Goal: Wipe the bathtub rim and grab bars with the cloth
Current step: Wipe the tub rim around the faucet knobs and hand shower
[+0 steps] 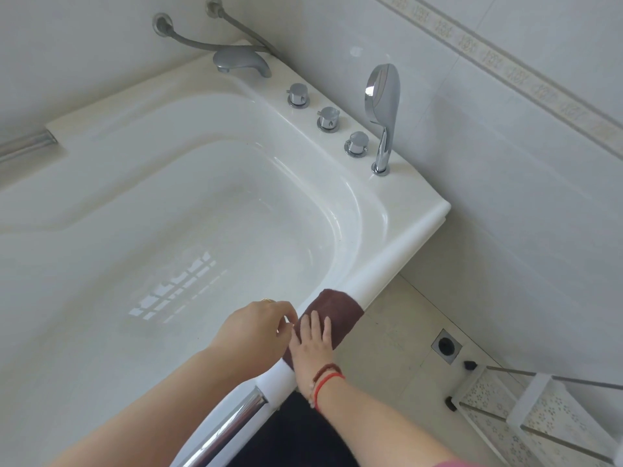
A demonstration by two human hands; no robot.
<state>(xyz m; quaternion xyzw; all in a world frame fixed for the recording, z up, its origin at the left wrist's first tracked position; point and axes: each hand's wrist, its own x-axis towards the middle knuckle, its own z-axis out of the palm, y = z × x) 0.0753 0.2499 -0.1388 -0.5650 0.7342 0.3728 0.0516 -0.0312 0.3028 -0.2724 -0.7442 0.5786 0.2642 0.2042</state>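
A dark brown cloth (337, 306) lies draped over the near white bathtub rim (397, 251). My right hand (313, 345) rests flat on the cloth with fingers spread, pressing it on the rim. My left hand (259, 323) is just left of it, over the tub's inner edge, with fingertips pinching the cloth's left edge. A chrome grab bar (236, 419) is set in the rim nearer to me, below my hands. A second grab bar (23, 144) shows at the far left rim.
A chrome spout (241, 62), three knobs (327, 119) and a hand shower (382, 106) stand on the far rim by the tiled wall. A floor drain (446, 347) and a white glass-shelf rack (539, 409) sit on the floor at right.
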